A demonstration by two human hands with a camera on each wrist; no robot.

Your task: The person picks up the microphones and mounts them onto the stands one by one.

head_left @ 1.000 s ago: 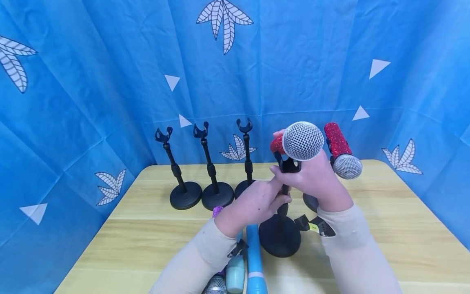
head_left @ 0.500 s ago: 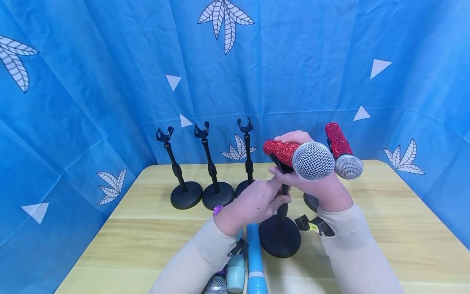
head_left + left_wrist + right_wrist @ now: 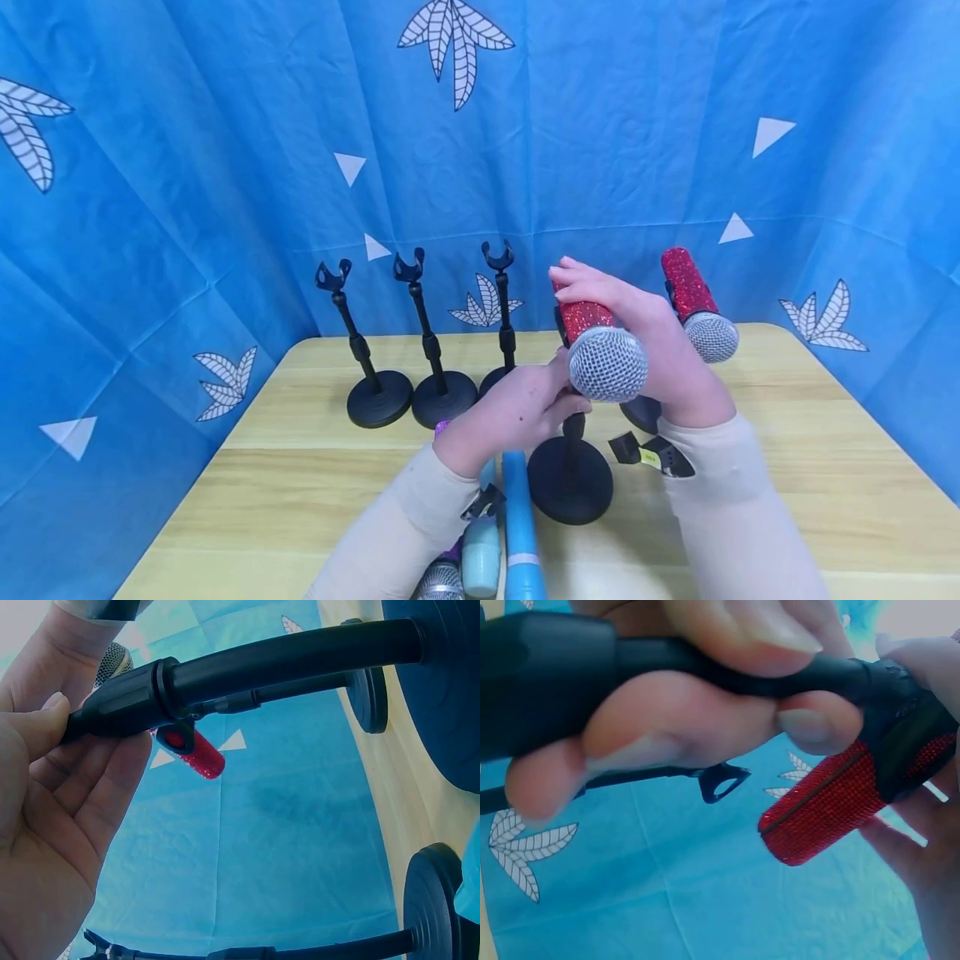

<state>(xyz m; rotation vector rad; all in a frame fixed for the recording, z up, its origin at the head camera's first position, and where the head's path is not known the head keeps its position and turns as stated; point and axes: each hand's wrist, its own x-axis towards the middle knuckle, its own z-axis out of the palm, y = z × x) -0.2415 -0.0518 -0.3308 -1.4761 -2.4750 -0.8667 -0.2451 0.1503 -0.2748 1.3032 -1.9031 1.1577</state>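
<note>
Red mic [image 3: 588, 320] swung, axis now far-L to near-R, R hand [image 3: 651, 333] gripping its right side, L hand [image 3: 517, 408] pinching stand [image 3: 570, 483].

Head: we see bright, even light, a soft shadow on the pale wood-grain surface [image 3: 300, 500], pale glare low down | Left wrist: dimmer, teal-tinted, top-left corner whitened | Right wrist: we find upper right washed out, nearby black plastic stand pole [image 3: 544, 682] soft
</note>
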